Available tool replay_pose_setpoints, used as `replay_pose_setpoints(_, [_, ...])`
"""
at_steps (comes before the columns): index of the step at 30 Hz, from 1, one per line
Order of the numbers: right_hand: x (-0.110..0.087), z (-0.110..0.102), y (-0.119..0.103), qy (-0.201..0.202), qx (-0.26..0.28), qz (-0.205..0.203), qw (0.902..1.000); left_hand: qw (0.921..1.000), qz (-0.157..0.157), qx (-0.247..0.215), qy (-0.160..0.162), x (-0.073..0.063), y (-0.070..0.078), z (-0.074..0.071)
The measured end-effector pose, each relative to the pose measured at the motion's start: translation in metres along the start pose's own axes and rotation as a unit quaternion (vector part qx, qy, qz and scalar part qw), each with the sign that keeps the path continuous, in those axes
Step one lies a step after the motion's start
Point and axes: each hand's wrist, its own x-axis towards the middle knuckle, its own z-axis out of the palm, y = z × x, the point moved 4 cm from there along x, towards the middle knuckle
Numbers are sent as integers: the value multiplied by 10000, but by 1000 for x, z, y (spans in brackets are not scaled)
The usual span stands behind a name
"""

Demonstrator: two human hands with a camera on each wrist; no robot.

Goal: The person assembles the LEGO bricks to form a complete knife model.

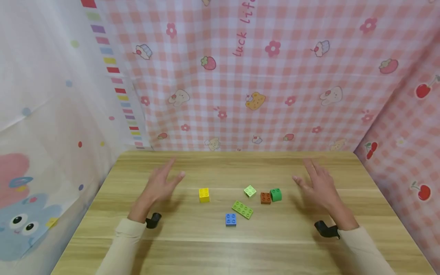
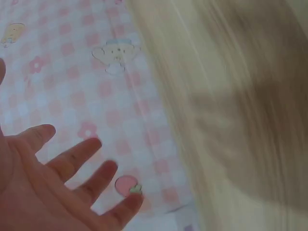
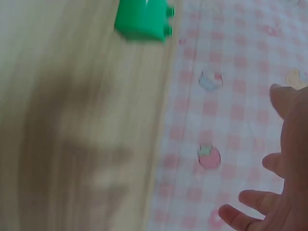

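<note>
My left hand (image 1: 160, 186) hovers over the table at the left with fingers spread, holding nothing; the yellow brick (image 1: 204, 195) is nearest to it. Over the right side, my right hand (image 1: 319, 187) is spread too, nothing in it, beside the dark green rounded brick (image 1: 276, 194). That green brick touches or nearly touches a brown brick (image 1: 265, 198). A small light green brick (image 1: 250, 191) lies between the hands, with a long lime green brick (image 1: 242, 209) and a blue brick (image 1: 231, 219) closer to me. In the right wrist view the green brick (image 3: 142, 20) shows at the top.
The wooden table (image 1: 192, 252) ends at a pink checked cloth (image 1: 220, 84) hanging behind it. Another checked cloth (image 1: 405, 152) hangs at the right, and a white patterned cloth (image 1: 44, 126) at the left. Black wrist cameras (image 1: 325, 230) sit under both wrists.
</note>
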Motion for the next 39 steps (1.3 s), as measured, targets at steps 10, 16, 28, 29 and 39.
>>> replay_pose_setpoints(10, [-11,19,-30,-103,1430,331,9891,9832,-103,-1541,-974,-2,2,32])
replay_pose_setpoints(16, [-22,38,-52,-427,2160,537,9740,9682,-270,-2147,-1255,-5,-1,50])
replay_pose_setpoints(28, [-41,86,-94,-1608,3318,715,9268,9603,-260,-2387,-1424,-5,4,75])
replay_pose_setpoints(29, [-41,89,-96,-1706,3319,714,9250,9593,-276,-2425,-1417,-5,4,76])
replay_pose_setpoints(39, [-35,112,-103,-1905,2823,680,9378,9488,-526,-2762,-1440,-4,3,82])
